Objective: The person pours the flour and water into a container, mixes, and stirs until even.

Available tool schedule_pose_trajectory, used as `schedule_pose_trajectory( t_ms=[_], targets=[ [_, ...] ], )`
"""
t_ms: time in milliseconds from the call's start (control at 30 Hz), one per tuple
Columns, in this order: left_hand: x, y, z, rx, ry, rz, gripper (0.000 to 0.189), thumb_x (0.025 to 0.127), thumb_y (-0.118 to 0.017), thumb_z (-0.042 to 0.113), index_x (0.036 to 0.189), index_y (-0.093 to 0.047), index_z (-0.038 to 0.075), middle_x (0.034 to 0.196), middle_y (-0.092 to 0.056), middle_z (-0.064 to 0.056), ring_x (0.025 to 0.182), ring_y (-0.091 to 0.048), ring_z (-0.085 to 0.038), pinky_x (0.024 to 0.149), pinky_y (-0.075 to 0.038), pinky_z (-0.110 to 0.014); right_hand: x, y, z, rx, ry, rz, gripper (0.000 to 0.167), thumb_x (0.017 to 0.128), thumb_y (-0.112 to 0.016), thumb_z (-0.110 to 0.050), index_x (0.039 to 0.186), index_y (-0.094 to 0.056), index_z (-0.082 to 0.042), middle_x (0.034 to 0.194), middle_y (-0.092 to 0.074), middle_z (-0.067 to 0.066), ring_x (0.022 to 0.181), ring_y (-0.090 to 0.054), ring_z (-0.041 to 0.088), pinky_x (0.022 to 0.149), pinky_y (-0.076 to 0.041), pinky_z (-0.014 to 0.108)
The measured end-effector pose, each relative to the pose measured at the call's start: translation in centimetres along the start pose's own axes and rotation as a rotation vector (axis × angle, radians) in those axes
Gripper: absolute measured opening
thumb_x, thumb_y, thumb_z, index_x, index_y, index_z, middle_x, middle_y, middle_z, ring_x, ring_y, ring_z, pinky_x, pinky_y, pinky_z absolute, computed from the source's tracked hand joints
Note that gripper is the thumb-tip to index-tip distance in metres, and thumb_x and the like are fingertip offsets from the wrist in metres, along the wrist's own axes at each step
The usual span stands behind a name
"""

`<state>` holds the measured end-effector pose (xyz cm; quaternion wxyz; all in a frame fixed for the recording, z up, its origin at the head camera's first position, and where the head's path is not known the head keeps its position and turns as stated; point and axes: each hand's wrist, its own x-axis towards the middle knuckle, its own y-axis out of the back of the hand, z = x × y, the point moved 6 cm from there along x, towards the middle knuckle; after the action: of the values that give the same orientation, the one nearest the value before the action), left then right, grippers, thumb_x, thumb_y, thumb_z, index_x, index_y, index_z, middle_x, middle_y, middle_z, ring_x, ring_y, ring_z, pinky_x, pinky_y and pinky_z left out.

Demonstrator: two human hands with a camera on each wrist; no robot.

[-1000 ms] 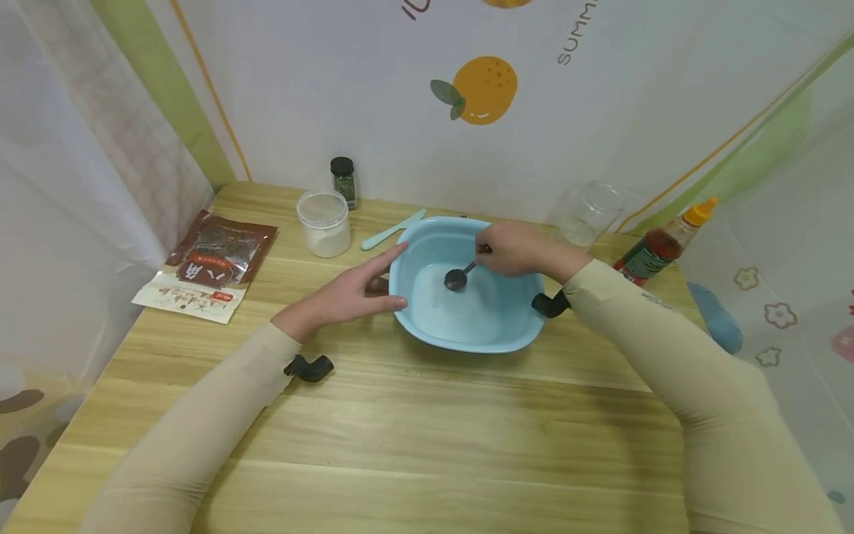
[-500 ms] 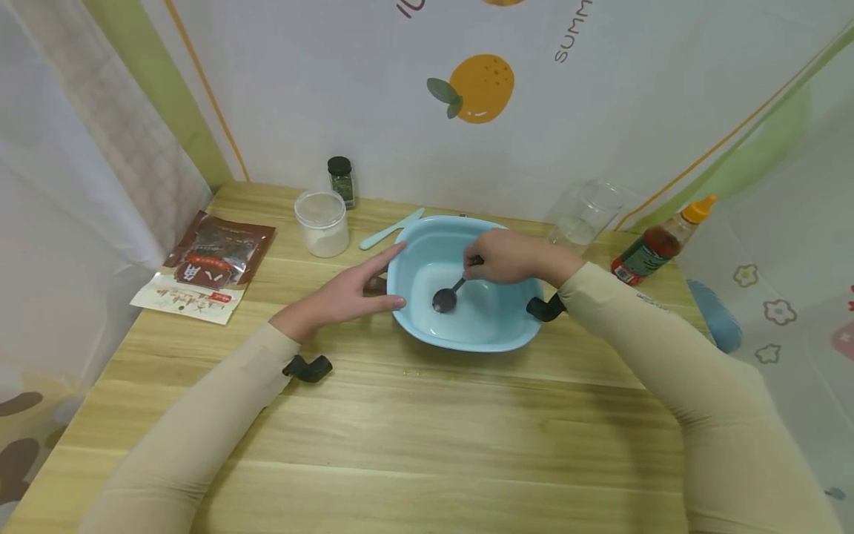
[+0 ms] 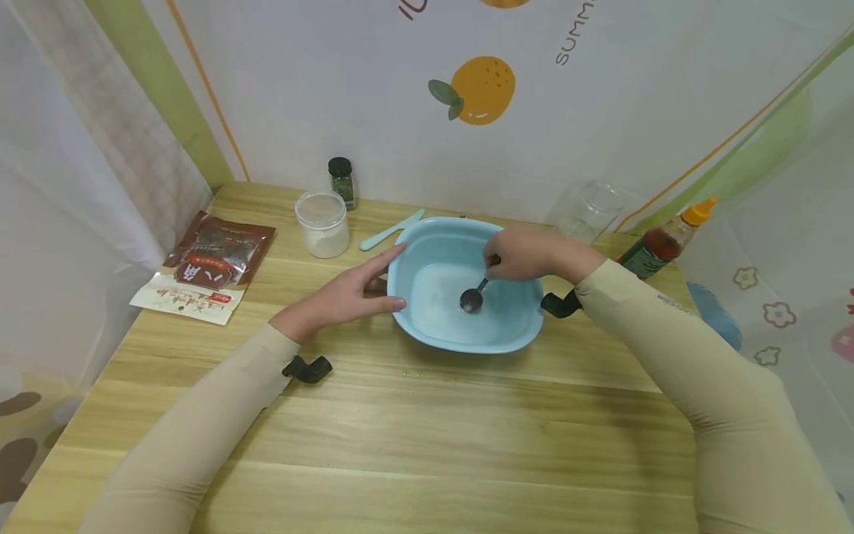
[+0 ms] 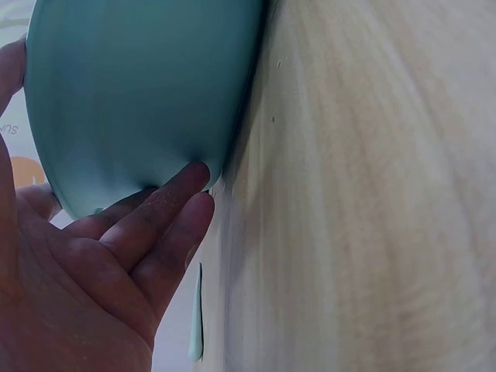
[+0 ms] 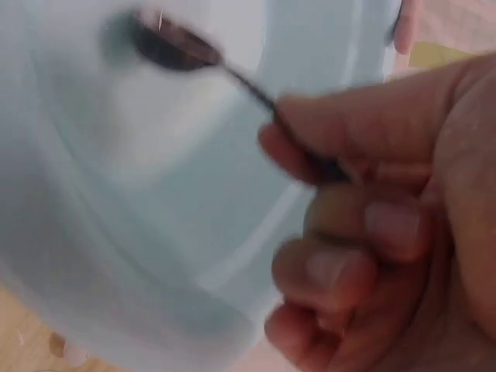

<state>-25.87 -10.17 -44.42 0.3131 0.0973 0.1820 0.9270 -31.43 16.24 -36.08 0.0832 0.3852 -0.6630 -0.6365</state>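
A light blue plastic basin (image 3: 440,337) stands on the wooden table, with what looks like a shallow layer of clear liquid over its bottom. My left hand (image 3: 343,297) holds its left side. The thumb and index finger reach the rim, while the other fingers lie against the outer wall (image 4: 139,93), under the rim. Inside the basin is a small dark spoon (image 3: 471,300), its bowl low over the bottom. My right hand (image 3: 527,254) pinches the spoon's handle between thumb and index finger, the remaining fingers curled in the right wrist view.
Behind the basin lies a pale green spatula-like utensil (image 3: 392,229). To its left stand a jar of white powder (image 3: 323,226) and a black-capped spice jar (image 3: 342,182). Brown-and-white packets (image 3: 207,267) lie far left. A clear glass (image 3: 590,211) and yellow-capped sauce bottle (image 3: 660,245) are at right.
The spoon's bowl swings left and toward the person, then back to the right, the right hand moving with it. The left hand and the basin stay in place.
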Motion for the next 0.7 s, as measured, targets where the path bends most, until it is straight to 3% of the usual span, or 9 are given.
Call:
schedule_pose_trajectory(
  t_ms=[200, 300, 467, 567, 700],
  targets=[
    [-0.1, 0.0, -0.2, 0.001, 0.001, 0.005, 0.1, 0.105, -0.082, 0.033, 0.181, -0.017, 0.03, 0.175, -0.043, -0.014, 0.136, -0.069, -0.034, 0.117, -0.054, -0.057, 0.8, -0.6, -1.2, 0.066, 0.05, 0.017, 0.019, 0.11, -0.07, -0.022, 0.102, -0.079, -0.008, 0.087, -0.07, 0.002, 0.079, -0.06, 0.021, 0.073, -0.052, 0.039],
    [-0.1, -0.1, -0.3, 0.008, 0.005, 0.006, 0.1, 0.105, -0.081, 0.034, 0.181, -0.016, 0.031, 0.175, -0.043, -0.014, 0.136, -0.069, -0.034, 0.117, -0.053, -0.057, 1.1, -0.4, -0.9, 0.082, 0.018, 0.07, 0.02, 0.111, -0.068, -0.021, 0.104, -0.079, -0.006, 0.092, -0.072, 0.004, 0.08, -0.062, 0.021, 0.073, -0.053, 0.039],
    [0.0, -0.1, -0.1, 0.007, 0.006, 0.002, 0.1, 0.105, -0.081, 0.033, 0.181, -0.016, 0.03, 0.175, -0.042, -0.014, 0.137, -0.068, -0.034, 0.116, -0.054, -0.056, 0.5, 0.4, 0.3, 0.004, -0.068, 0.128, 0.022, 0.109, -0.062, -0.017, 0.089, -0.071, -0.009, 0.084, -0.065, 0.004, 0.073, -0.057, 0.021, 0.067, -0.047, 0.036],
    [0.0, -0.1, 0.0, 0.003, 0.007, 0.0, 0.1, 0.105, -0.081, 0.033, 0.181, -0.016, 0.031, 0.176, -0.041, -0.014, 0.137, -0.068, -0.034, 0.116, -0.054, -0.057, 0.0, 0.6, 0.7, -0.032, -0.068, 0.108, 0.022, 0.105, -0.062, -0.015, 0.084, -0.068, -0.011, 0.078, -0.063, 0.004, 0.071, -0.055, 0.021, 0.066, -0.046, 0.036],
    [0.0, 0.0, -0.1, -0.001, 0.005, 0.0, 0.1, 0.105, -0.081, 0.033, 0.181, -0.016, 0.03, 0.176, -0.041, -0.015, 0.137, -0.068, -0.035, 0.116, -0.054, -0.057, -0.1, 0.2, 0.4, -0.019, -0.015, 0.03, 0.02, 0.105, -0.066, -0.017, 0.088, -0.075, -0.012, 0.081, -0.066, 0.001, 0.074, -0.058, 0.02, 0.068, -0.048, 0.036]
  ],
)
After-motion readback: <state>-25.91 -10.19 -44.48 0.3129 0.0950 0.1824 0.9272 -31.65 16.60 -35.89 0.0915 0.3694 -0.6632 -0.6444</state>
